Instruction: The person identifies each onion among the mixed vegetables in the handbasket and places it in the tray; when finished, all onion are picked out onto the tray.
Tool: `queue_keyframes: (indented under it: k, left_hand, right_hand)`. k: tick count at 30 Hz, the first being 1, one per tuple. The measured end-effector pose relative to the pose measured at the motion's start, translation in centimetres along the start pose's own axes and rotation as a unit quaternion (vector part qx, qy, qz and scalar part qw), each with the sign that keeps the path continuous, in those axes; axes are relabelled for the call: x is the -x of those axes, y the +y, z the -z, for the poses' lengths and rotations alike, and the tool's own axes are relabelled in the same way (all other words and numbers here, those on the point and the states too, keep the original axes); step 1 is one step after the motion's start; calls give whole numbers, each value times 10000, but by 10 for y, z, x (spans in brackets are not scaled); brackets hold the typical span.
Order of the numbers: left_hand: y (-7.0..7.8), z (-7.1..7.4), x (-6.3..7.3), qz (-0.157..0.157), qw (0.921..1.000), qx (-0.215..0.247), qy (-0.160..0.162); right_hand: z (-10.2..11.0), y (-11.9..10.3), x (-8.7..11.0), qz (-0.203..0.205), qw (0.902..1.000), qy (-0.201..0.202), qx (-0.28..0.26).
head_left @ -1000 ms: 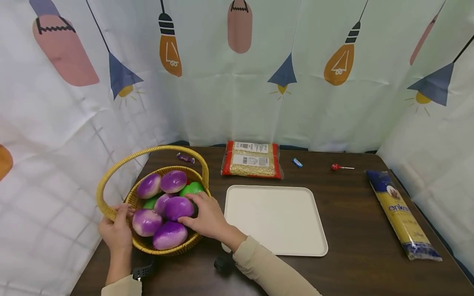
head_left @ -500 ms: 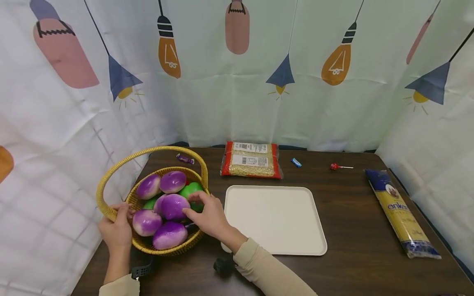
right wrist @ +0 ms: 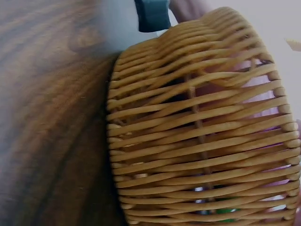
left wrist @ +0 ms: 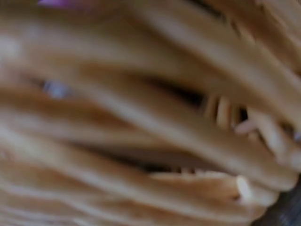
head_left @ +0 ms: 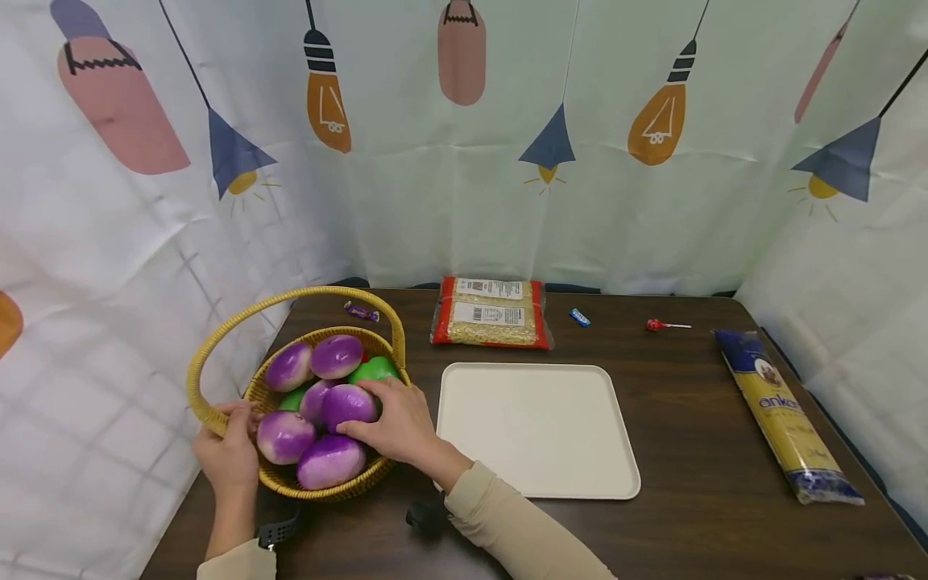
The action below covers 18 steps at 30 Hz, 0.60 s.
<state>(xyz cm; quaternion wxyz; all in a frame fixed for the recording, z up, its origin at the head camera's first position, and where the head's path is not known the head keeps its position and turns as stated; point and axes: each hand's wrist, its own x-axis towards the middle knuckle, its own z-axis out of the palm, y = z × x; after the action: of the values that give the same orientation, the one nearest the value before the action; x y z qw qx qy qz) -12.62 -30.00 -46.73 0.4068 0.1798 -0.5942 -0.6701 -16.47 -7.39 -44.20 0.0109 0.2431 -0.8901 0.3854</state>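
Note:
A yellow wicker basket (head_left: 362, 485) with a tall arched handle stands at the left of the table. Several glossy purple-and-white vegetables, turnip-like in look, fill it, with some green ones partly hidden below. My left hand (head_left: 228, 455) grips the basket's left rim by the foot of the handle. Over the right rim reaches my right hand (head_left: 399, 423), its thumb and fingers around a purple turnip-like vegetable (head_left: 349, 405). Blurred basket weave (left wrist: 155, 113) fills the left wrist view. The right wrist view has the basket's woven side (right wrist: 202, 127); the fingers' hold is hidden there.
Right of the basket lies a white tray (head_left: 536, 431). Behind it are a red-edged grain bag (head_left: 491, 312), a blue-wrapped candy (head_left: 579, 317) and a lollipop (head_left: 656, 325). A purple-wrapped candy (head_left: 361, 311) lies behind the basket. A yellow pasta packet (head_left: 786, 419) lies far right.
My right thumb and fingers drew back a little from the purple vegetable half a second ago, and now reach around it again. The left hand and basket stay put.

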Motion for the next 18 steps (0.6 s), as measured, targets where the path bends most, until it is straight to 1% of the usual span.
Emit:
queue_keyframes:
  k: [2,4,6,9,12,14,15,17,18]
  left_hand:
    - [0,1,1,-34,9999,-115,-14]
    - [0,1,1,-68,9998,-183,-31]
    - [0,1,1,-82,9998,-196,-40]
    - [-1,1,0,-97,9996,-247,-67]
    - [-1,0,1,-112,9990,-415,-81]
    - [0,1,1,-130,9985,-519,-86]
    - [0,1,1,-138,9981,-597,-74]
    - [0,2,1,-157,9978,-637,-57]
    - [1,2,1,-176,9979,-629,-47]
  right_hand:
    - [0,2,1,-13,9988,81,-492]
    - [3,3,4,-25,9933,158,-1142]
    - [9,5,7,-63,9833,233,-1806]
    - [21,10,11,81,9683,345,-2471]
    - [35,20,16,265,9573,478,-2840]
    - [45,28,20,238,9510,516,-3039]
    - [50,33,23,174,9492,538,-3096]
    - [60,43,26,-19,9486,574,-3114]
    - [64,49,27,-128,9503,593,-3055]
